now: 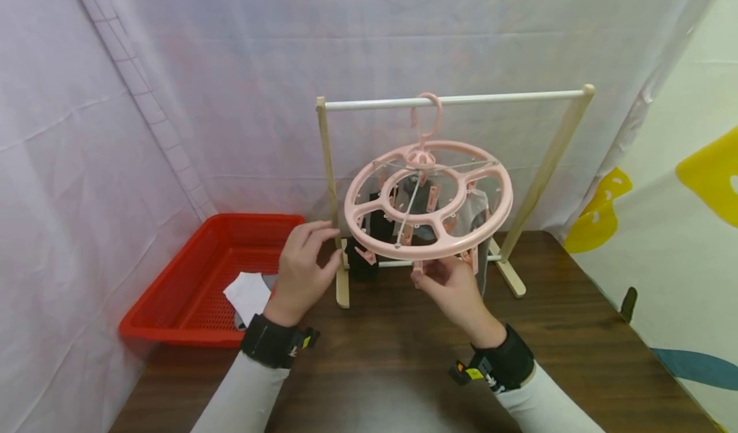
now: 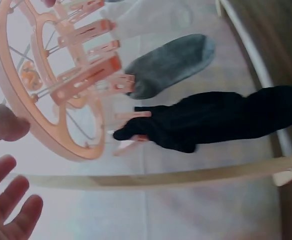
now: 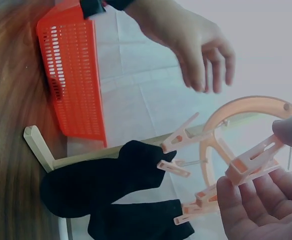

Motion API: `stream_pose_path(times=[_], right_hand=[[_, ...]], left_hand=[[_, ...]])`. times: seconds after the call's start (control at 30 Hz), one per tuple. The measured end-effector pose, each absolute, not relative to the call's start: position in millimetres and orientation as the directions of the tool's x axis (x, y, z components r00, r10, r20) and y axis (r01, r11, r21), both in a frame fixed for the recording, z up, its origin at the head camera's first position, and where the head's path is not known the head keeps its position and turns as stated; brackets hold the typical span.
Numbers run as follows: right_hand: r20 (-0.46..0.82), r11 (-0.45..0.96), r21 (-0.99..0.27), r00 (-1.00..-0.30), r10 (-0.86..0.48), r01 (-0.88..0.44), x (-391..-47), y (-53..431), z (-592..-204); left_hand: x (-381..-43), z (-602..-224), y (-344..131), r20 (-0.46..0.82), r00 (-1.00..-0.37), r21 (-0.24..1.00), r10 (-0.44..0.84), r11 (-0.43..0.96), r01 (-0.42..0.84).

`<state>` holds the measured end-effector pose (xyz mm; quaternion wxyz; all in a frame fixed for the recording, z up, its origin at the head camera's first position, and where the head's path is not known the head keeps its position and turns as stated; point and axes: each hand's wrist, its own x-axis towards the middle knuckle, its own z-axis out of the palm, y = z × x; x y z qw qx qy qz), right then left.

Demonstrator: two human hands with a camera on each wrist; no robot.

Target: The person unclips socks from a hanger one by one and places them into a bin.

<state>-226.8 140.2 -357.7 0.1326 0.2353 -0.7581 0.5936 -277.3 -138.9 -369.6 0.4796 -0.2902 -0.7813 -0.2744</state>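
A round pink clip hanger (image 1: 461,244) hangs by its hook from the white bar of a small rack. My right hand (image 1: 455,292) pinches one of its pink clothespins (image 3: 251,160) between thumb and fingers at the near rim. No cloth shows in that clothespin. My left hand (image 1: 302,273) hovers at the hanger's left side, fingers apart and loosely bent, holding nothing. Black socks (image 3: 80,187) and a grey sock (image 2: 171,65) hang from other clips. A pale grey piece (image 1: 474,212) hangs on the right, partly hidden by the ring.
At the left, a red plastic basket (image 1: 167,292) holds a white cloth piece (image 1: 248,297) and something grey. The rack's wooden posts (image 1: 544,164) stand on the brown table (image 1: 369,369), with a white curtain (image 1: 259,100) behind.
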Motion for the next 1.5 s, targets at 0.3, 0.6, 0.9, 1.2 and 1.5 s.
stream_pose_path(times=[0.3, 0.6, 0.9, 1.2, 1.5], right_hand=[[0.519, 0.205, -0.808, -0.832, -0.195, -0.552, -221.3, 136.4, -348.3], [0.72, 0.376, -0.602, -0.682, -0.123, -0.704, -236.6, 142.9, -367.6], [0.939, 0.547, -0.249, -0.338, -0.066, -0.799, -226.5, 146.6, -359.7], [0.994, 0.512, 0.006, -0.052, -0.098, -0.859, -210.3, 142.3, -331.3], [0.996, 0.57, 0.067, 0.019, -0.09, -0.819, -200.1, 133.0, -292.5]], left_hand=[[-288.8, -342.9, -119.7, 0.874, -0.31, 0.017, 0.375, 0.612, 0.791], [-295.7, -338.5, -118.1, 0.883, -0.337, 0.087, 0.327, 0.591, 0.802], [-291.3, -344.6, -119.4, 0.926, -0.343, 0.21, 0.157, 0.541, 0.814], [-290.5, -347.7, -117.9, 0.953, -0.29, 0.206, 0.09, 0.512, 0.834], [-289.6, -347.1, -111.5, 0.975, -0.204, 0.131, 0.093, 0.499, 0.856]])
